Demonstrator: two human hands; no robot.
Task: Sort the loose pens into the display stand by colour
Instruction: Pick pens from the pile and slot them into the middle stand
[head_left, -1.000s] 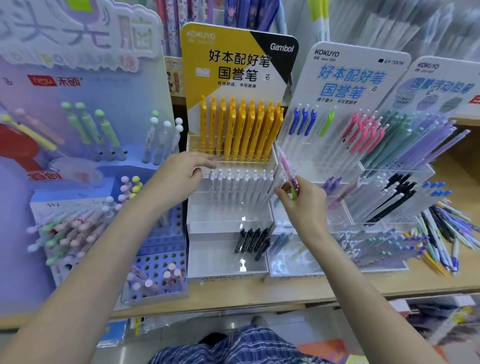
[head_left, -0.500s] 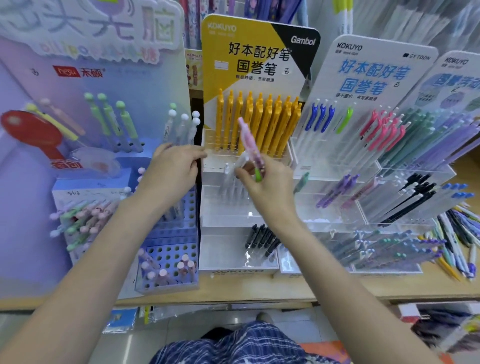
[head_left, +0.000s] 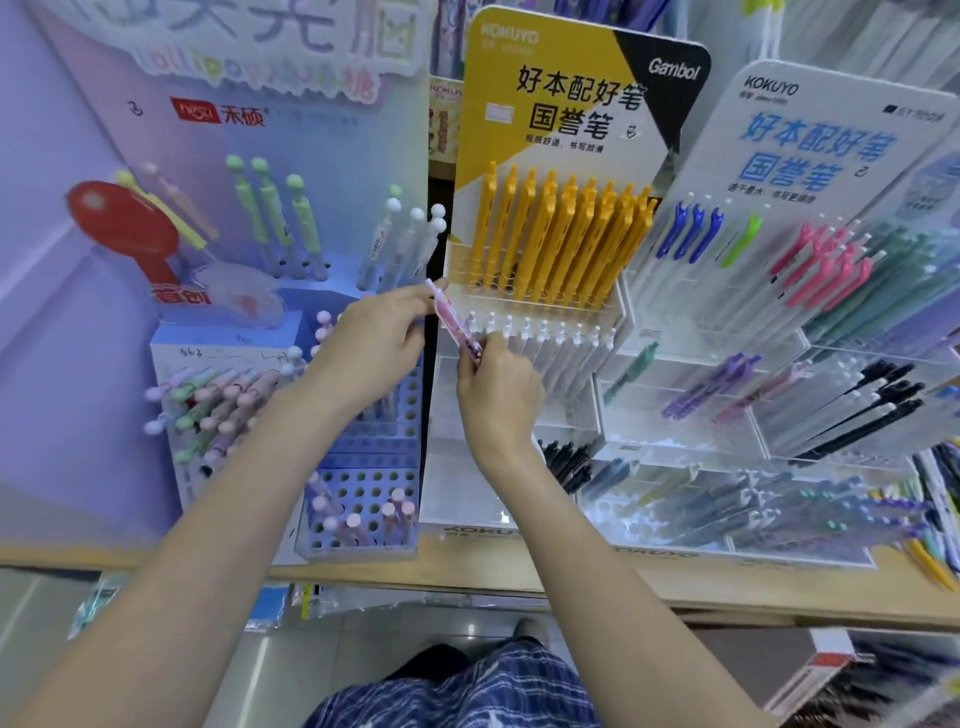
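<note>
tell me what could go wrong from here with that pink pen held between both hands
1. The pink pen is only pinched at its ends by the left hand and right hand; it might slip.
2. The hands sit just in front of the white pens; a nudge could knock some askew.

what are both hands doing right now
Left hand: pinching the upper end of the pink pen.
Right hand: gripping the same pen's lower end.

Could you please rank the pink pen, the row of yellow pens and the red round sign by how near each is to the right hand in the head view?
1. pink pen, pinched in the right hand.
2. row of yellow pens, up and right.
3. red round sign, far left.
</note>
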